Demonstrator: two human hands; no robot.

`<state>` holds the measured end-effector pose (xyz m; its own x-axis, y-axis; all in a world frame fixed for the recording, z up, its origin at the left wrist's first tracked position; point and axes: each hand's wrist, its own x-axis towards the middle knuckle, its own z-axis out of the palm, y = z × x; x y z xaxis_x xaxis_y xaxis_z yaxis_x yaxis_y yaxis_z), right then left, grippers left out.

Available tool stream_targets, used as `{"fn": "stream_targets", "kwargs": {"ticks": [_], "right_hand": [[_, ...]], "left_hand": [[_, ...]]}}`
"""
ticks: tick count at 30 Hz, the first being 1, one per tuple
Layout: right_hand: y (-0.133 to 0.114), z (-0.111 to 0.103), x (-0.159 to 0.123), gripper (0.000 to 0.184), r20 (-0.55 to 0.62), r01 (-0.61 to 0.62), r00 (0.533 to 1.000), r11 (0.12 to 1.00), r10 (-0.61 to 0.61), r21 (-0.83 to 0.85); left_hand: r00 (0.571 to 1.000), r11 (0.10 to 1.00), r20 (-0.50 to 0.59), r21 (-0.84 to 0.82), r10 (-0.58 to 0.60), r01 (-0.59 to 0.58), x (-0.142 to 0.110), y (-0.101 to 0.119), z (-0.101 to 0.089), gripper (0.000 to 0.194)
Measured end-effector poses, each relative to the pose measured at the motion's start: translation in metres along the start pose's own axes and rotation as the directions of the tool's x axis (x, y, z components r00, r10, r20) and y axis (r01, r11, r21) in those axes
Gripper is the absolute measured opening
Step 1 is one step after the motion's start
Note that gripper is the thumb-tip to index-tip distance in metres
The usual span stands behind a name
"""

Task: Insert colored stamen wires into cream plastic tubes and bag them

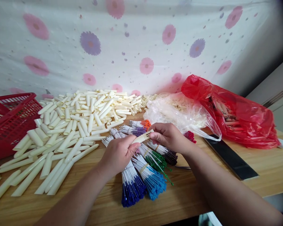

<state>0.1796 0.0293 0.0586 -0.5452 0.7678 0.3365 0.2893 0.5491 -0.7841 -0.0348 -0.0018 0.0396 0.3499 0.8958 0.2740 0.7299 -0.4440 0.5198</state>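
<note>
My left hand holds a cream plastic piece between thumb and fingers. Its right end has narrow slots or prongs, and the fingertips of my right hand pinch it there. Whether a smaller part sits in that end is hidden. Below my hands lie rubber-banded bundles of thin white sticks: a dark blue-tipped bundle, a light blue-tipped bundle, a green-tipped bundle and a dark-tipped bundle. Behind them are a purple-tipped bundle and an orange-tipped bundle.
A big heap of cream plastic tubes spreads across the left, beside a red basket. At the right are a clear plastic bag, a red bag of pale pieces and a flat black strip. A flowered curtain hangs behind.
</note>
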Motion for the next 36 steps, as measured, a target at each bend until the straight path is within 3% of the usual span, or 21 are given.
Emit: {"fn": "stream_targets", "kwargs": {"ticks": [4,11,18,26,36], "right_hand": [[0.003,0.001,0.000,0.032,-0.063,0.075,0.996,0.993,-0.069,0.089],[0.002,-0.002,0.001,0.031,-0.004,0.136,0.991,0.988,-0.136,0.075],[-0.001,0.001,0.001,0.030,-0.043,0.029,0.999,0.995,-0.025,0.091],[0.001,0.006,0.002,0.030,-0.108,0.007,0.994,0.999,-0.003,0.036],[-0.004,-0.002,0.001,0.030,-0.001,0.042,0.999,0.999,-0.042,-0.021]], "left_hand": [[0.999,0.998,0.036,-0.066,0.002,0.000,-0.001,-0.001,0.001,0.035],[0.998,0.999,0.068,-0.035,0.019,-0.017,-0.004,0.004,0.000,0.036],[0.996,0.995,0.083,-0.093,-0.012,0.020,-0.003,0.008,0.001,0.035],[0.989,0.960,0.097,-0.250,-0.108,0.129,-0.003,0.012,0.004,0.037],[0.990,0.988,0.133,-0.136,-0.051,0.069,-0.003,0.012,0.001,0.035]]}}
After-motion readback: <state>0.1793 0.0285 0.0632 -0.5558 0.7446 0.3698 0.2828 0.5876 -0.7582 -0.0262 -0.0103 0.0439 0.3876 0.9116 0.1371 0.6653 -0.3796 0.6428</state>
